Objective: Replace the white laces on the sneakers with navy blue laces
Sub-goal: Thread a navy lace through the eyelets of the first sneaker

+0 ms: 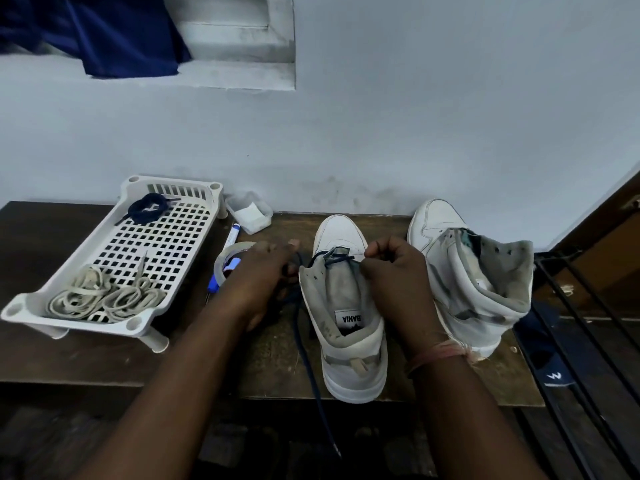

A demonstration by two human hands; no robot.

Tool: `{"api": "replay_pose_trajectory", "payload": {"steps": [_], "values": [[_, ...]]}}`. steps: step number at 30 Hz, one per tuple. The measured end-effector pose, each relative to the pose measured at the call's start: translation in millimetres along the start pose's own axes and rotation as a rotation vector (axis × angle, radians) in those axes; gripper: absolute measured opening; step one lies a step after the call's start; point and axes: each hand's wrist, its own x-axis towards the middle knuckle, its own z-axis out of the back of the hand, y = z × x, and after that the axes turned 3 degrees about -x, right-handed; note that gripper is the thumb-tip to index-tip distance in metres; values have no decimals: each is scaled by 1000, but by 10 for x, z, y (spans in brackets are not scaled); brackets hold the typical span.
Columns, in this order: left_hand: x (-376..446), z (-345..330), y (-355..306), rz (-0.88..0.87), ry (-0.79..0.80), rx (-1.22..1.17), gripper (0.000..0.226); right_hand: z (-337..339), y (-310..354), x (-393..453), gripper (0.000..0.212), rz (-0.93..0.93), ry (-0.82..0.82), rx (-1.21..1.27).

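— What are the hands doing?

— The right hand [394, 271] sits over the open collar of the nearer sneaker [346, 306], fingers curled, pinching the navy lace [313, 362] where it crosses the lowest eyelets. The left hand [263, 271] is just left of that sneaker, knuckles up, fingers bent down round the other run of the same lace; the grip itself is hidden under the hand. Both forearms reach in from the bottom edge, and the right wrist wears a pale thread band [438, 353].

— And the rest of the lace?

— It drops along the sneaker's left side and trails off the front edge of the wooden table [104, 355] toward the camera.

— The containers?

— Well left of the sneaker stands a white perforated tray [156, 244] on short legs. The old white laces [104, 299] lie heaped in its near corner, and a bundled navy lace [147, 209] rests at its far end. Behind, left of the sneaker's toe, a small clear tub [249, 211] holds something white. Between tray and left hand sits a roll of clear tape [225, 265] beside a blue-and-white marker [231, 237].

— The other shoe?

— The second sneaker [464, 271] stands just right of the first, unlaced, its tongue flopped open. Further right is a dark metal rack [588, 341].
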Motion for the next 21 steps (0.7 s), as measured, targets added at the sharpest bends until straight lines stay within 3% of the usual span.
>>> {"api": "replay_pose_trajectory", "payload": {"steps": [2, 4, 6, 11, 16, 21], "values": [[-13, -25, 21, -172, -139, 210, 34, -4, -3, 5, 22, -2, -4, -6], [-16, -53, 57, -290, -109, 420, 40, 1, -2, 12, 22, -5, -9, -11], [-34, -59, 73, -312, -66, 686, 17, 1, -2, 20, 23, -14, -10, -10], [-48, -13, 66, -413, -38, 949, 14, -25, 14, -4, 25, -19, -19, -12], [-63, 24, 63, -341, 89, 811, 6, -30, 23, -10, 25, -12, -10, -35], [-120, 41, -115, -460, -23, 600, 22, 7, 92, -46, 20, 17, -1, -73]]}}
